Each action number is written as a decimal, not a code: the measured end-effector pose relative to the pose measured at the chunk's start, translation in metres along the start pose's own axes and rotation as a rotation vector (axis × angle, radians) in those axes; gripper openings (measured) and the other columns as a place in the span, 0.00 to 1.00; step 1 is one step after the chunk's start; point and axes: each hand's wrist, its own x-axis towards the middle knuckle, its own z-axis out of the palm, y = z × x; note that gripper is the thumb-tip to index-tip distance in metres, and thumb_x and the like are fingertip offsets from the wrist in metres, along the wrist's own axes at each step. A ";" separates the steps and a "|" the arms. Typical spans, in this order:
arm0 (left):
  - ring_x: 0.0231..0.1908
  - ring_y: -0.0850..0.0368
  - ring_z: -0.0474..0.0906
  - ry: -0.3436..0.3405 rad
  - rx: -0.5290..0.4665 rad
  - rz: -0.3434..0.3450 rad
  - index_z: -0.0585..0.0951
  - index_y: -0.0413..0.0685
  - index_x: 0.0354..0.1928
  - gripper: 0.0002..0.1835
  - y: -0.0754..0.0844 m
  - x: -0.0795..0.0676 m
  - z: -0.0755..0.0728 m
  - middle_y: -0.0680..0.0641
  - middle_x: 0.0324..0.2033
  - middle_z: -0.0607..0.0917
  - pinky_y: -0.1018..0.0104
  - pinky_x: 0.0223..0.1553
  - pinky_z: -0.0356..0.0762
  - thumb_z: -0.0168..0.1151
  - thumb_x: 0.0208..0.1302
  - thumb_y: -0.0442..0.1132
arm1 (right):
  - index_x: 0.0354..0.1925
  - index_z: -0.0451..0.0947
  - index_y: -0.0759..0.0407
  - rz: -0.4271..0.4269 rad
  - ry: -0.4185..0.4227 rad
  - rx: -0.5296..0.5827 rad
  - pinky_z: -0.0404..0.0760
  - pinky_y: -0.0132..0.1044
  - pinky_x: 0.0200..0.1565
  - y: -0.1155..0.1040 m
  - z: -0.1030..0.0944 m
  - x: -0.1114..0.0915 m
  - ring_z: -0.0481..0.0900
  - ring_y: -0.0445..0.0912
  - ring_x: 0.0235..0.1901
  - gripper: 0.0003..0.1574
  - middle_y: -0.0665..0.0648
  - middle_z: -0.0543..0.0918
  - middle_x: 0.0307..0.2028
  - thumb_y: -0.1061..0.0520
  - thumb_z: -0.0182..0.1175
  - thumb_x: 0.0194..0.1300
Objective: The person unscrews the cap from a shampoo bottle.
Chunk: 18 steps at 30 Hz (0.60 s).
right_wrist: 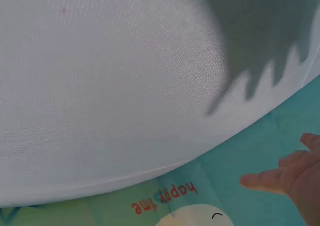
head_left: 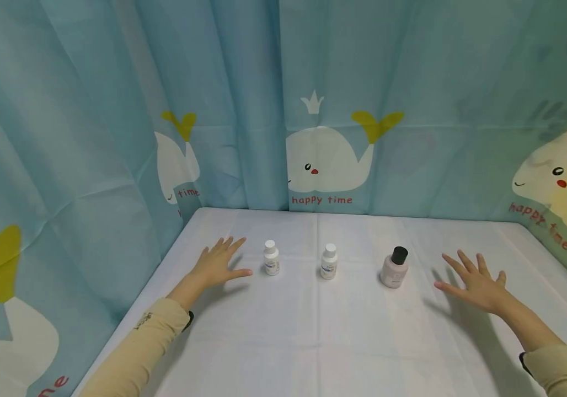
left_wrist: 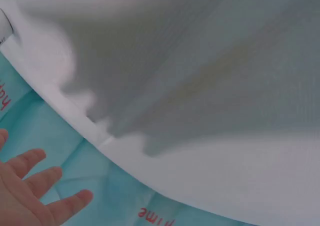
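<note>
Three bottles stand upright in a loose row on the white table. Two are small white bottles with white caps, one on the left (head_left: 271, 262) and one in the middle (head_left: 329, 264). To the right is a pinkish bottle (head_left: 393, 273) with a black cap. My left hand (head_left: 217, 264) has its fingers spread above the table, its thumb pointing toward the left white bottle. My right hand (head_left: 479, 285), fingers spread too, hovers right of the pinkish bottle and holds nothing. Part of a white bottle (left_wrist: 4, 26) shows at the left wrist view's edge.
The table (head_left: 283, 353) wears a white cloth with fold creases. A blue-green curtain (head_left: 244, 82) with printed whales hangs behind it and along both sides, close to the table's edges. Shadows of the hands fall on the cloth.
</note>
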 end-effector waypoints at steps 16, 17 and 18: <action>0.63 0.37 0.66 0.070 0.038 0.073 0.66 0.45 0.67 0.44 0.008 0.004 -0.009 0.38 0.62 0.72 0.37 0.58 0.67 0.60 0.55 0.66 | 0.66 0.57 0.66 -0.035 0.022 -0.072 0.54 0.80 0.49 0.000 -0.012 -0.002 0.52 0.78 0.62 0.47 0.78 0.56 0.65 0.35 0.53 0.64; 0.62 0.38 0.68 0.072 0.040 0.073 0.67 0.44 0.66 0.44 0.008 0.004 -0.009 0.38 0.62 0.73 0.39 0.58 0.69 0.60 0.55 0.66 | 0.66 0.58 0.66 -0.037 0.022 -0.076 0.55 0.80 0.49 -0.001 -0.012 -0.002 0.53 0.78 0.61 0.47 0.78 0.56 0.65 0.35 0.53 0.64; 0.61 0.39 0.69 0.074 0.040 0.075 0.68 0.44 0.65 0.43 0.009 0.004 -0.009 0.38 0.61 0.74 0.40 0.57 0.70 0.60 0.55 0.66 | 0.65 0.59 0.67 -0.038 0.023 -0.081 0.56 0.79 0.48 -0.001 -0.013 -0.003 0.54 0.79 0.61 0.46 0.78 0.57 0.64 0.35 0.53 0.64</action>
